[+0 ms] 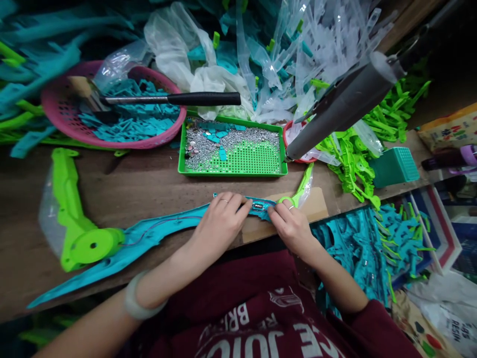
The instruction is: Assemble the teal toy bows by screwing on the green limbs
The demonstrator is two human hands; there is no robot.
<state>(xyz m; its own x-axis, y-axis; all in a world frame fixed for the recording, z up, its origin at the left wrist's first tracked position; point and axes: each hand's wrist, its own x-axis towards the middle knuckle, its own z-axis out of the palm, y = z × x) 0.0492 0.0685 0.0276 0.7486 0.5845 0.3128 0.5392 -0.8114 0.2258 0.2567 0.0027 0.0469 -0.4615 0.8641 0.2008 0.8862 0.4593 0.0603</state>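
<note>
A long, curved blue plastic shell [164, 226] lies along the front of the workbench, its hollow side up with a thin wire running inside. Bent over the shell, my left hand [225, 216] has its fingers closed on it near some shiny metal contacts [258, 206]. Just right of these, my right hand [292, 223] pinches the shell's other part; its fingertips are partly hidden. A bright green piece [93, 243] with a round hub and a clear blade joins the shell on the left. A smaller green piece [303, 184] sits by my right hand.
Behind my hands, a green tray [233, 174] holds small screws. A hammer [201, 99] rests across a pink basket [112, 144] of blue pieces. A grey electric screwdriver [335, 109] hangs at the right, near a green box [397, 166] and heaps of green parts.
</note>
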